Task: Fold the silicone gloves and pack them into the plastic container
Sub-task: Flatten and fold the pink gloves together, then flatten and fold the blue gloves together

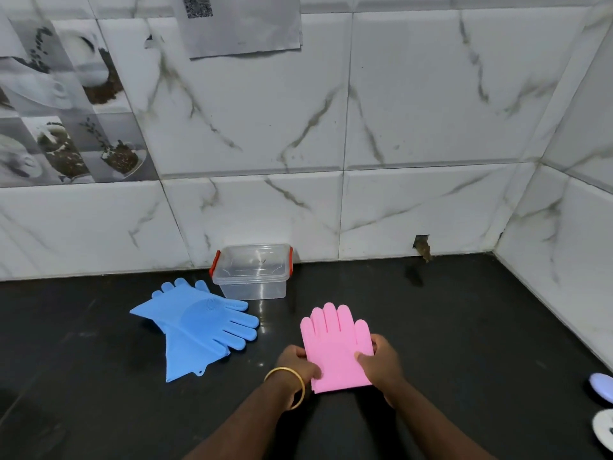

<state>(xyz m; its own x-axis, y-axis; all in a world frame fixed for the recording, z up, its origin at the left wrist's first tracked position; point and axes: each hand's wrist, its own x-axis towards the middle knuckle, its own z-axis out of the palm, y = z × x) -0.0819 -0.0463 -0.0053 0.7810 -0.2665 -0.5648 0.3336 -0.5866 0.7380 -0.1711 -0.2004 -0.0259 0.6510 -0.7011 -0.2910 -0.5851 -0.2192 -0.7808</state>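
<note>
Pink silicone gloves point(336, 343) lie stacked on the black counter, fingers pointing at the wall. My left hand point(297, 363) grips their left edge near the cuff, and my right hand point(381, 360) grips the right edge. Two blue silicone gloves point(195, 327) lie overlapped to the left, fingers pointing right. A clear plastic container point(253, 272) with red side clips stands open and empty against the wall, behind and between the two glove pairs.
The black counter point(464, 327) meets marble-tiled walls at the back and on the right. A pale lilac object point(602, 386) and a white object point(605, 433) sit at the right edge. A small hole point(422, 247) marks the back wall's base.
</note>
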